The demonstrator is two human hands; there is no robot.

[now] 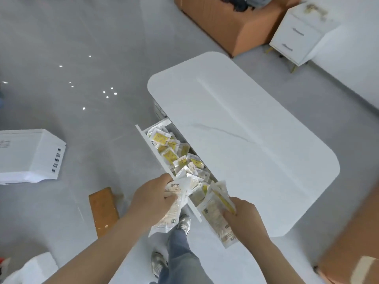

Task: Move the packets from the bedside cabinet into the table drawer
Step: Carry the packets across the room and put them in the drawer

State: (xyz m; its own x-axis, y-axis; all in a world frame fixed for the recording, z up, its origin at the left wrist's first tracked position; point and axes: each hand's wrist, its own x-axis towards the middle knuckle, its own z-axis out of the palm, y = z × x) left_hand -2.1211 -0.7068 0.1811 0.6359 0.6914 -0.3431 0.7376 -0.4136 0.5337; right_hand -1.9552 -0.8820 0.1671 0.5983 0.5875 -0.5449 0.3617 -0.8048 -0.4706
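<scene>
A white marble-look table (246, 130) has its side drawer (152, 149) pulled open, and several white-and-yellow packets (170, 152) lie heaped inside. My left hand (151, 195) grips a bundle of packets (174, 206) over the drawer's near end, hanging outside its front panel. My right hand (244, 216) holds another bundle of packets (217, 210) just above the same end of the drawer. The white bedside cabinet (295, 35) stands far off at the top right, beside a bed.
An orange bed base (227, 23) is at the top. A white box (30, 154) lies on the grey floor at left, an orange block (103, 208) near my feet, and a cardboard box (352, 242) at the lower right. My shoes (183, 221) stand by the drawer.
</scene>
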